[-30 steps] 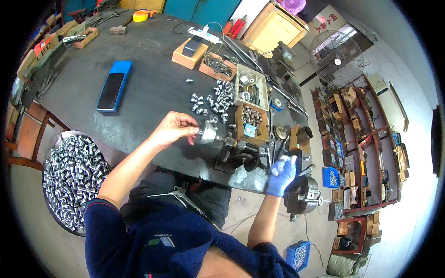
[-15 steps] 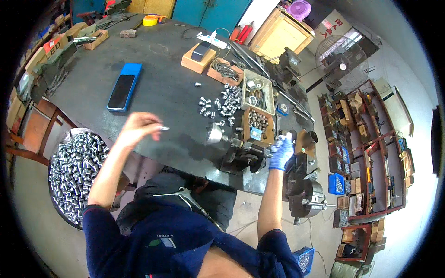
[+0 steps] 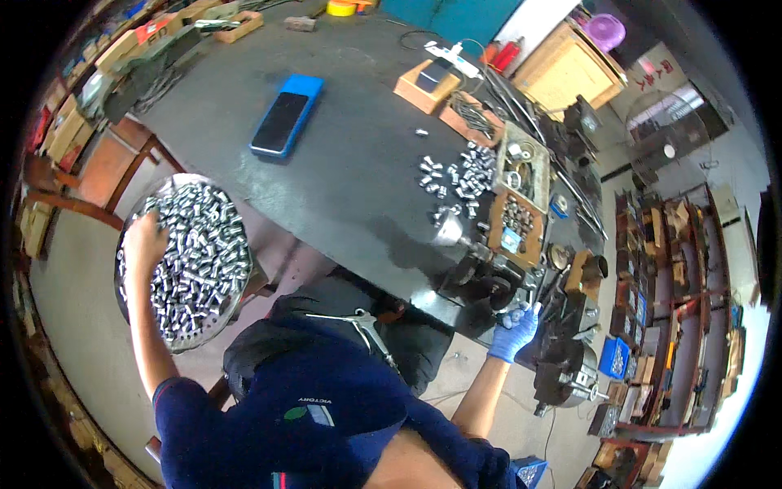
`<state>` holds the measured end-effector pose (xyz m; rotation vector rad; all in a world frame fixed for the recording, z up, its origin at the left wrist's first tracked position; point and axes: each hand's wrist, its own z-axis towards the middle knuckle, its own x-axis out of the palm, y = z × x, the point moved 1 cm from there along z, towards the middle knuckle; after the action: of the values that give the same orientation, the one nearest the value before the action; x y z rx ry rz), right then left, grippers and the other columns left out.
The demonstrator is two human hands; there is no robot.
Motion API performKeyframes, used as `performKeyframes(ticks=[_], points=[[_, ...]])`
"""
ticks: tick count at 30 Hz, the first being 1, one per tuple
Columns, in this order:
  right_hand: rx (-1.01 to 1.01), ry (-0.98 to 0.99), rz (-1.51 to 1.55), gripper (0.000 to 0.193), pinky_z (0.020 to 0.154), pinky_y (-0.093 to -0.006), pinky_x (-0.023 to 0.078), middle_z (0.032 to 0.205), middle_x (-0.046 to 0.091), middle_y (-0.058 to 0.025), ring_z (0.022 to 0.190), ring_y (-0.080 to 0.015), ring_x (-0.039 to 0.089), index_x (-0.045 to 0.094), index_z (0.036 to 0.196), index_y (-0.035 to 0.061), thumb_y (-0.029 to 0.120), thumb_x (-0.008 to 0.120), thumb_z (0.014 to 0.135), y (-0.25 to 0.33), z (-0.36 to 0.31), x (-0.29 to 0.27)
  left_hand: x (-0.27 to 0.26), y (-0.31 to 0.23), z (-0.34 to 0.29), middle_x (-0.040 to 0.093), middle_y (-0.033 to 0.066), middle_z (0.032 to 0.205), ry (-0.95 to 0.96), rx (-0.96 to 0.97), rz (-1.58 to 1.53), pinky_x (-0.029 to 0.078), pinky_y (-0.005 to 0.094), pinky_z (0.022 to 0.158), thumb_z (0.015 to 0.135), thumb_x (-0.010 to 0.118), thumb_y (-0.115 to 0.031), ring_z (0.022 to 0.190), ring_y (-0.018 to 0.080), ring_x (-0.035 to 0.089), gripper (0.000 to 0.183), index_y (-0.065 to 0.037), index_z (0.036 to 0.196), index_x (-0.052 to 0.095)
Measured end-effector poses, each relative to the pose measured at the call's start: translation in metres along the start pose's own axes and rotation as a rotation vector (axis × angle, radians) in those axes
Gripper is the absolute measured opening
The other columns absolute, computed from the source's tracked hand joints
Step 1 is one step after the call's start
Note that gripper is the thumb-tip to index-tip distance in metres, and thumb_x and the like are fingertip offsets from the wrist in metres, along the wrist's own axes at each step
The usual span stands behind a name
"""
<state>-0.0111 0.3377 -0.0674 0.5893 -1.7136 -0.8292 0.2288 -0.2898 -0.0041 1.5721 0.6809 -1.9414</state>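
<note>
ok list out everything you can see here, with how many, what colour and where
workbench: one, dark grey, centre
phone: one, black on a blue case, on the bench, left part
loose metal sleeves: many, silver, scattered on the bench to the right
round basin: one, metal, beside the bench at left, full of silver sleeves
wooden trays: two, brown, right edge of the bench, holding small parts
small machine: one, dark, at the bench's near edge
shelves: several, brown, far right
left hand: bare, on the sleeves in the basin
right hand: blue glove, at the machine
</note>
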Motion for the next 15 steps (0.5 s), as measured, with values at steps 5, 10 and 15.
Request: performKeyframes(ticks=[5,10,15], points=[[0.016,0.110,0.125,0.023,0.032,-0.0182,0.031,0.061,0.050,0.0038,0.042,-0.0048,0.042,0.054,0.081,0.0089,0.030,0.051,0.088,-0.009,0.014,0.001,-0.005,-0.146,0.018,0.061,0.0203,0.080,0.077,0.368,-0.555,0.047,0.0412,0.069,0.072,0.062,-0.014,0.078,0.0344,0.060,0.024,-0.001,0.092,0.061],[-0.007,-0.013,0.117,0.029,0.033,-0.0185,0.030,0.055,0.049,0.0007,0.039,-0.0071,0.040,0.055,0.075,0.0067,0.033,0.053,0.087,-0.014,0.013,-0.001,0.043,-0.317,0.009,0.063,0.0152,0.080,0.272,0.861,-0.658,0.048,0.0417,0.070,0.074,0.062,-0.023,0.079,0.0318,0.061,0.023,-0.004,0.087,0.062],[-0.024,-0.056,0.139,0.033,0.032,-0.0188,0.026,0.054,0.045,0.0004,0.039,-0.0068,0.036,0.053,0.074,0.0059,0.036,0.053,0.087,-0.011,0.008,-0.007,0.084,-0.439,0.010,0.063,0.0156,0.076,0.281,0.837,-0.800,0.048,0.0430,0.064,0.073,0.059,-0.023,0.074,0.0337,0.061,0.019,-0.005,0.077,0.063]])
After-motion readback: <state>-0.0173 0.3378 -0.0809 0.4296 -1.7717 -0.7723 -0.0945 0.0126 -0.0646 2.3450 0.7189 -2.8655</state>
